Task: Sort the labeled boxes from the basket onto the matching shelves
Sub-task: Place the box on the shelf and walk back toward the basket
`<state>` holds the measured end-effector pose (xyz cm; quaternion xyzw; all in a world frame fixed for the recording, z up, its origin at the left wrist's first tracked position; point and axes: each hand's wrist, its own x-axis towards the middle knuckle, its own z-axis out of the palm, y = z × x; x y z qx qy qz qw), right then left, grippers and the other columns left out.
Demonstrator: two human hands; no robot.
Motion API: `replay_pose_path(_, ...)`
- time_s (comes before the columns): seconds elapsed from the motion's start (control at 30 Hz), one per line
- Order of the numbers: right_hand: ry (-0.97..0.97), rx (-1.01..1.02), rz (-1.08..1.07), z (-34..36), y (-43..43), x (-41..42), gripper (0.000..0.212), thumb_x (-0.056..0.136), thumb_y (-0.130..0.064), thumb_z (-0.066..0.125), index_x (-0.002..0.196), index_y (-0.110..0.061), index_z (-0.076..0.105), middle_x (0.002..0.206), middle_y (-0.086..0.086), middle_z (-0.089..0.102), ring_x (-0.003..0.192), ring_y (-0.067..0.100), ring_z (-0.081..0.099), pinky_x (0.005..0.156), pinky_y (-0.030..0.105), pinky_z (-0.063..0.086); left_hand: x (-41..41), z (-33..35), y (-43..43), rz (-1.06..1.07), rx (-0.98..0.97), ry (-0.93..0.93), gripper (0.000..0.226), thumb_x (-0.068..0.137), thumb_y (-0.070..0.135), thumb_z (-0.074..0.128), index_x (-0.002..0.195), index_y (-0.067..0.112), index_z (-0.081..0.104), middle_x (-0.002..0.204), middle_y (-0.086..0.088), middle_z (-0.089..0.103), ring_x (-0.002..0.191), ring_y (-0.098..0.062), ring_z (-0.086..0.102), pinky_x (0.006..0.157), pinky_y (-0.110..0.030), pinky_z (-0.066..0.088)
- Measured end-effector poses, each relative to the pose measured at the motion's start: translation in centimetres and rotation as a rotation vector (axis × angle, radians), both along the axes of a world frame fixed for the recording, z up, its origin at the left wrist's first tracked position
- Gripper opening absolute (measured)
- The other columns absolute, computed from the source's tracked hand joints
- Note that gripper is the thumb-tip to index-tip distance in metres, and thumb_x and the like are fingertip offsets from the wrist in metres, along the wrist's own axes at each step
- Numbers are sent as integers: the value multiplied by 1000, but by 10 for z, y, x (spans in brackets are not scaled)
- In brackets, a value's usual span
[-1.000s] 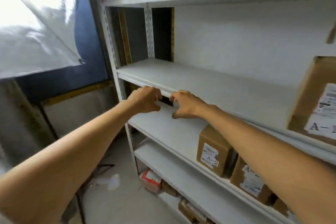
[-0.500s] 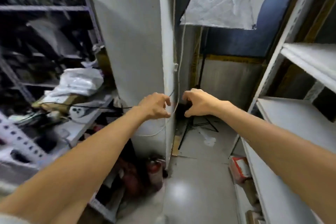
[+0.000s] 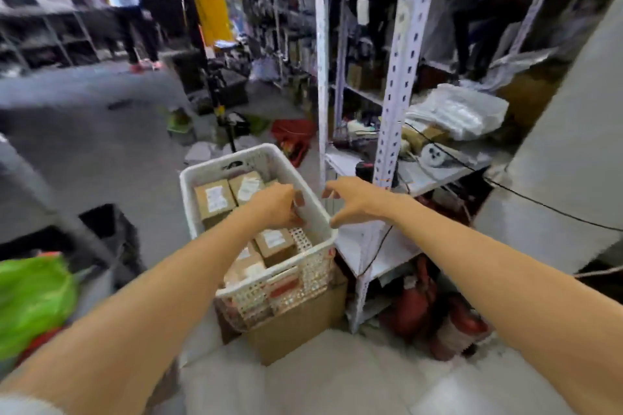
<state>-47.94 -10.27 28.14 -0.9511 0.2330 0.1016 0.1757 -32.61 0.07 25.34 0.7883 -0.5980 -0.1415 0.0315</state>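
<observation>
- White perforated metal shelf rack (image 3: 401, 77) stands just right of the basket.
- White lattice plastic basket (image 3: 215, 168) sits on a plain brown carton (image 3: 296, 323) and holds small brown cardboard boxes with white labels (image 3: 214, 199).
- Left hand (image 3: 274, 207) is curled over the boxes; I cannot tell whether it grasps anything.
- Right hand (image 3: 354, 199) is spread and empty, just outside the basket's right rim.
</observation>
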Motion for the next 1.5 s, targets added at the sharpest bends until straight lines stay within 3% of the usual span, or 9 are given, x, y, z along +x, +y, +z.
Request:
replay_pose_path(0.2, -2, 16, 126, -12, 41, 135, 62, 77, -29, 75, 131, -12, 49, 128, 7, 52, 114, 24, 52, 93, 37, 47, 112, -10, 67, 217, 42, 6, 43, 77, 36, 72, 114, 18, 60, 112, -3, 63, 98, -23, 57, 79, -35, 49)
replay_pose_path(0.37, 58, 22, 168, -26, 48, 185, 63, 76, -29, 76, 130, -12, 49, 124, 7, 53, 110, 24, 52, 92, 40, 48, 165, -25, 86, 307, 30, 57, 46, 79, 37, 71, 118, 19, 57, 111, 0, 62, 95, -19, 55, 73, -30, 44)
replay_pose_path(0.57, 103, 29, 147, -51, 22, 212, 56, 74, -28, 77, 122, -12, 52, 118, 6, 55, 105, 23, 54, 91, 40, 49, 183, -53, 71, 305, 66, 115, 30, 78, 32, 71, 99, 15, 58, 93, 0, 59, 85, -21, 56, 67, -32, 48)
replay_pose_path(0.7, 141, 52, 165, -81, 4, 230, 62, 74, -27, 78, 128, -11, 50, 126, 7, 55, 110, 25, 53, 88, 33, 48, 198, -80, 49, 281, 72, 133, 46, 77, 35, 71, 118, 16, 60, 102, -1, 62, 92, -20, 59, 75, -35, 52)
replay_pose_path(1.0, 292, 183, 314, -177, -35, 297, 67, 77, -29, 75, 135, -13, 45, 131, 6, 51, 117, 20, 48, 88, 28, 39, 228, -164, 11, 443, 181, 293, 47, 76, 37, 71, 118, 19, 58, 109, 0, 64, 98, -20, 60, 86, -40, 52)
replay_pose_path(1.13, 370, 195, 405, -230, -47, 325, 76, 75, -35, 75, 139, -14, 40, 137, 8, 48, 121, 24, 47, 92, 32, 43, 241, -205, 1, 559, 211, 351, 48, 77, 36, 70, 119, 19, 58, 108, 2, 63, 98, -19, 59, 86, -39, 51)
replay_pose_path(1.27, 433, 213, 435, -283, -49, 339, 80, 73, -35, 74, 141, -15, 37, 136, 10, 47, 120, 28, 48, 96, 44, 47, 244, -245, -4, 670, 184, 417, 48, 78, 31, 69, 123, 20, 56, 110, 2, 63, 100, -18, 59, 81, -34, 49)
replay_pose_path(1.4, 469, 238, 422, -330, -49, 333, 80, 77, -29, 73, 144, -14, 32, 134, 13, 42, 119, 31, 46, 95, 43, 47, 243, -284, -10, 634, 275, 451, 50, 77, 30, 70, 123, 18, 55, 116, -3, 63, 103, -23, 60, 85, -38, 51)
replay_pose_path(1.5, 350, 171, 474, -358, -48, 327, 82, 75, -29, 76, 142, -14, 32, 133, 14, 41, 117, 31, 46, 90, 40, 44, 245, -305, -10, 676, 268, 490, 51, 74, 27, 71, 122, 17, 57, 113, -4, 64, 98, -23, 61, 85, -41, 52)
